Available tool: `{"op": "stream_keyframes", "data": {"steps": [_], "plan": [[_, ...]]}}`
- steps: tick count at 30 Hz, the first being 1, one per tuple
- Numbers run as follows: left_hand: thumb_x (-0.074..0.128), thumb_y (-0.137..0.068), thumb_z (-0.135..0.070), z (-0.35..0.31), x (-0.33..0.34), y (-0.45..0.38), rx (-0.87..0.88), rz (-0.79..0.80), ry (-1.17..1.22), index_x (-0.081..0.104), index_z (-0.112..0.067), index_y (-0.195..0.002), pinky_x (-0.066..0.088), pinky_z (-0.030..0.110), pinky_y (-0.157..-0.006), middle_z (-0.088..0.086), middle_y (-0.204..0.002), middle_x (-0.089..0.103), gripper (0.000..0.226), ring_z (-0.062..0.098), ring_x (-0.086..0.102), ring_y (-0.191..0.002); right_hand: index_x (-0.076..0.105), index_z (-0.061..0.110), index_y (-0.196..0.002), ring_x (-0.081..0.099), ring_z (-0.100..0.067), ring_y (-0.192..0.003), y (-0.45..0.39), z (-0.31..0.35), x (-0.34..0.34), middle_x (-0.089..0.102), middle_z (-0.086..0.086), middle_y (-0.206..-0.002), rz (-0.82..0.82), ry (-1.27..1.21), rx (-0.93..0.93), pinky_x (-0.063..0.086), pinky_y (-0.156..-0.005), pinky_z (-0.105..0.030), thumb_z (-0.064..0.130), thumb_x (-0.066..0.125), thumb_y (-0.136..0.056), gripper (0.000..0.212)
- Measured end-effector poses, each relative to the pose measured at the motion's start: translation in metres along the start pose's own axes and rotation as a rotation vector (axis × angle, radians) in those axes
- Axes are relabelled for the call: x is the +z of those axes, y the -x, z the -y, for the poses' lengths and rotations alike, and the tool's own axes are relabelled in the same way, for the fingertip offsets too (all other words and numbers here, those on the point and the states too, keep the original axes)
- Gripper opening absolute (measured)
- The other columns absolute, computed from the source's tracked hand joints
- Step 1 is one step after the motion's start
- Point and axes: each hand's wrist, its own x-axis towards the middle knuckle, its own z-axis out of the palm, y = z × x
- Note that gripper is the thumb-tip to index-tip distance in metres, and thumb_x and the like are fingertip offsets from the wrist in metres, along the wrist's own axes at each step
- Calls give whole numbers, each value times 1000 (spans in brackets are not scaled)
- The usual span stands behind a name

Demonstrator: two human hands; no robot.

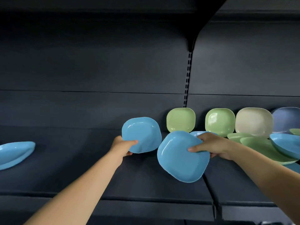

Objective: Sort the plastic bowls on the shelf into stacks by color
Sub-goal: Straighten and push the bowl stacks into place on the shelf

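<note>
L hand (125, 147) pinching a blue bowl (141, 134) by its rim | R hand (212, 146) clamped on a 2nd blue bowl (181, 157), both tilted up off the shelf (146, 181) | prob headed to the blue one far left (15, 154) | greens (220, 121) + rest unsorted on the right, imo

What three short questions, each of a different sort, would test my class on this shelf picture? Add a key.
1. True or false: each hand holds a light blue bowl.
2. Which colour are the two bowls leaning upright against the back panel just right of the slotted upright? A) green B) red C) black
3. Fill in: at the far left edge of the shelf lies a ____ bowl.

Key
1. True: the left hand grips one blue bowl, the right hand another.
2. A: green bowls and.
3. Blue, on the shelf.
</note>
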Motion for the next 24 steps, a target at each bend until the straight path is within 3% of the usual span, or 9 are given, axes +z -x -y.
{"op": "stream_keyframes", "data": {"steps": [6,10,14,19,22,24], "plan": [[69,-82,-10,-7,-97,11,45,-75,78,56,-7,-110,49,26,-57,10,-112,63,31,24,61,-94,69,7,-94,47,-16,-58,-4,65,57,59,-3,-71,-100,-182,-101,29,-45,-20,22,74,-80,22],[68,-84,-11,-8,-170,14,84,-117,104,57,-9,-107,50,26,-60,8,-108,63,26,23,60,-92,65,0,-101,43,-16,-55,-4,115,112,56,-6,-72,-132,-317,-139,29,-43,-21,20,72,-81,29],[69,-83,-13,-2,-248,15,101,-185,134,57,-12,-105,50,27,-62,4,-100,63,25,22,59,-93,64,2,-100,40,-14,-49,-2,169,173,55,-3,-65,-137,-379,-194,30,-43,-20,21,67,-87,23],[69,-84,-18,15,-342,7,92,-262,174,60,-12,-106,53,36,-75,8,-105,65,25,27,62,-99,58,6,-111,47,-17,-63,-4,229,251,64,-9,-91,-186,-531,-210,36,-45,-22,25,65,-88,30],[67,-85,-19,25,-381,2,110,-297,185,60,-14,-96,45,29,-62,6,-96,64,14,23,60,-86,57,9,-111,47,-16,-63,-8,256,297,63,-7,-93,-182,-625,-202,36,-46,-23,23,63,-90,26],[67,-85,-18,31,-400,-3,109,-321,196,60,-12,-93,42,28,-62,4,-91,62,12,22,57,-82,57,9,-110,44,-15,-59,-14,270,325,62,-5,-90,-176,-681,-194,35,-45,-23,21,63,-91,24]]}}
